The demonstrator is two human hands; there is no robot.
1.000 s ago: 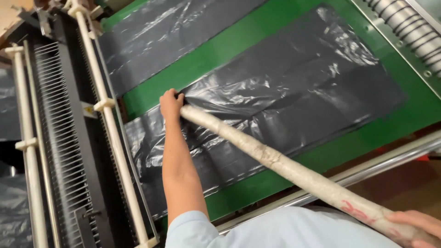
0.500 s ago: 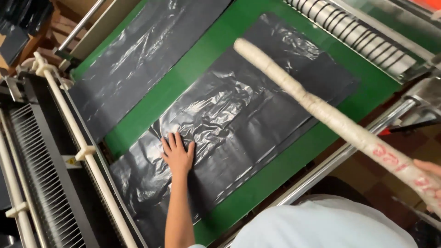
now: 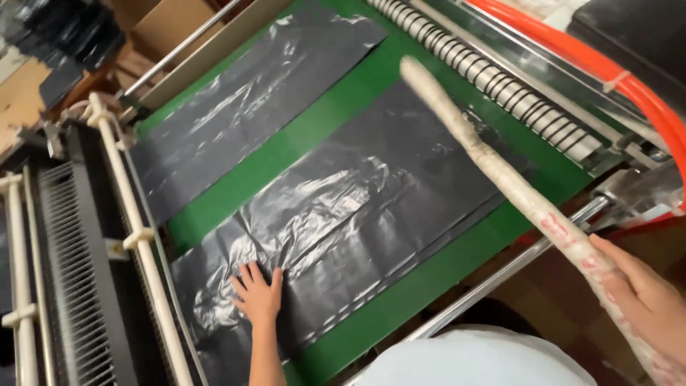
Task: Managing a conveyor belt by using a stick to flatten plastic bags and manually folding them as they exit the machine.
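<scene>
1. Left hand point(image 3: 259, 294), fingers spread, is pressing flat on the near black bag point(image 3: 343, 236) lying on the green belt point(image 3: 314, 136); film could wrinkle or slide.
2. Right hand point(image 3: 643, 300) is gripping a pale stick point(image 3: 493, 161) raised over the bag's far right; it could snag film.

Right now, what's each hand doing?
Left hand: open, flat on the black plastic sheet.
Right hand: closed around the long wrapped stick.
</scene>
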